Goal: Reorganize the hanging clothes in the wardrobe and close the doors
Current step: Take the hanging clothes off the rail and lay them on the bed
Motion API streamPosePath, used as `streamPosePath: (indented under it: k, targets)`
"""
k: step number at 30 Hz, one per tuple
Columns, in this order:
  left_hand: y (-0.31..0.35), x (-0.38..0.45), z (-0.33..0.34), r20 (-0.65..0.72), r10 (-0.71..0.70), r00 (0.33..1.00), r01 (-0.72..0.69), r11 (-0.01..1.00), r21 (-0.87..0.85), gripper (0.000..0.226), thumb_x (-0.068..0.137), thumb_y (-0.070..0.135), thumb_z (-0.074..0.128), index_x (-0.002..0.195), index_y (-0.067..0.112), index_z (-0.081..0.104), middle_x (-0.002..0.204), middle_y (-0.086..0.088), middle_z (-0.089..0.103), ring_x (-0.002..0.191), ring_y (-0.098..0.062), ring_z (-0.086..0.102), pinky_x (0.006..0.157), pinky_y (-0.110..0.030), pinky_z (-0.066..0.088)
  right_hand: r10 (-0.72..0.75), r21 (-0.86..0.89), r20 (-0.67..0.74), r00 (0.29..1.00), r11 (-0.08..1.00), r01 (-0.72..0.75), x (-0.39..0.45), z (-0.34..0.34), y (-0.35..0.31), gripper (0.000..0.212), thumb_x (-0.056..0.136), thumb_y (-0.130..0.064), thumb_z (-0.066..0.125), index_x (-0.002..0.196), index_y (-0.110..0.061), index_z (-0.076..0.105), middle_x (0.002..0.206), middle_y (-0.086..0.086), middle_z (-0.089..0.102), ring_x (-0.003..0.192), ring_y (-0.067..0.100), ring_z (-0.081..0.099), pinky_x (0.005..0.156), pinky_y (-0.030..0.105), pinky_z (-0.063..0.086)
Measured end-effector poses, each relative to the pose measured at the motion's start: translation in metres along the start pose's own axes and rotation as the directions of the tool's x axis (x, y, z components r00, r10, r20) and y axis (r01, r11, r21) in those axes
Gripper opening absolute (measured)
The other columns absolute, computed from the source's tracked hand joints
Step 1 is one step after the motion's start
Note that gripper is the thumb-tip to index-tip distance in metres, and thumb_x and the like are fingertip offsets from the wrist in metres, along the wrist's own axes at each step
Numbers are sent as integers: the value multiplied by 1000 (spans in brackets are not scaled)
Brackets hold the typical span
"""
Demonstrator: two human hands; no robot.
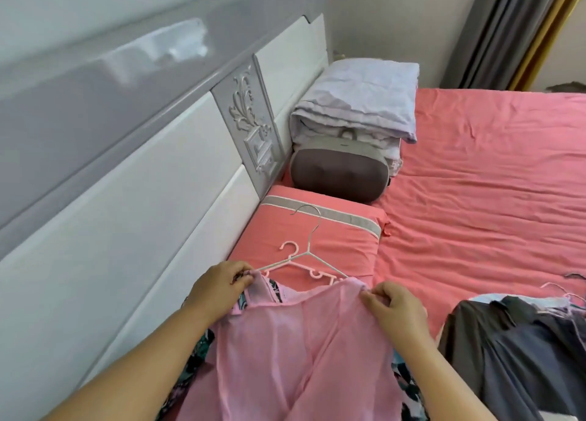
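Note:
A sheer pink garment [295, 351] lies spread on the bed in front of me, over a dark floral garment [196, 360]. My left hand [218, 286] pinches its left shoulder at the end of a white hanger [306, 255]. My right hand [393, 306] pinches its right shoulder. A pink hanger [312, 270] lies just under the white one on the coral pillow [317, 240]. The wardrobe is out of sight.
A pile of grey clothes [513, 351] with hangers lies at the right on the coral bed sheet [482, 205]. A brown cushion [339, 175] and a folded pale quilt [358, 100] sit by the white headboard [133, 205]. Grey curtains [504, 30] hang at the far right.

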State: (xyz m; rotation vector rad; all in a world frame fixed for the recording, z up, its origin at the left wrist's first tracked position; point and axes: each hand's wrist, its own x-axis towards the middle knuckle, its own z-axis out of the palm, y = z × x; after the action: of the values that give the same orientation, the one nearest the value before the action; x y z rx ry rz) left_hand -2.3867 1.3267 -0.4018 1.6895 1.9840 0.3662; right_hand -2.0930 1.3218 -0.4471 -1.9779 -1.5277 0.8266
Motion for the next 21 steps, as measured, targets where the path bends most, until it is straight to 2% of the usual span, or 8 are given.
streamPosePath:
  k: [4,6,9,11,15,21]
  targets:
    - [-16,31,27,-9,-39,999,39,995,97,17,92,25,56,103,31,67,104,7,66,98,-16,60,76,-27,43,32,8,58,998,999,-32,33,36,18,30,86,-41,59,72,-15,58,68,-5,56,73,23,53,74,38,39]
    - [-25,38,34,-26,-66,997,69,986,151,23,92,29,56,114,29,64,116,5,63,107,-18,58,85,-29,43,26,-20,87,996,999,-24,42,49,23,19,85,-41,61,85,-22,63,90,-4,60,91,22,56,83,37,40]
    - [-34,38,36,-22,-103,994,105,975,194,38,92,33,55,129,25,54,132,2,53,115,-19,54,91,-30,41,-4,-78,103,995,997,12,46,59,25,35,84,-37,65,113,-18,61,115,-1,55,113,23,50,93,35,36]
    - [-37,31,32,-13,-115,993,116,979,170,40,92,35,55,131,24,52,134,2,51,117,-18,52,92,-30,41,-27,-67,92,995,997,33,41,61,22,36,83,-33,67,113,-15,60,116,3,55,112,25,50,91,36,37]
    - [-39,4,17,-15,-116,993,117,984,133,42,91,42,55,130,27,51,133,5,51,116,-15,53,93,-30,43,-97,31,86,991,995,95,18,62,4,27,80,-25,70,103,-14,63,104,1,56,103,25,53,86,36,42]
    - [-30,-65,-26,-66,-96,993,100,994,54,39,90,40,57,127,32,53,120,8,59,99,-9,57,84,-26,46,-264,133,135,955,960,247,-42,54,-50,23,79,-18,73,100,-14,63,94,-7,55,100,18,54,85,29,40]
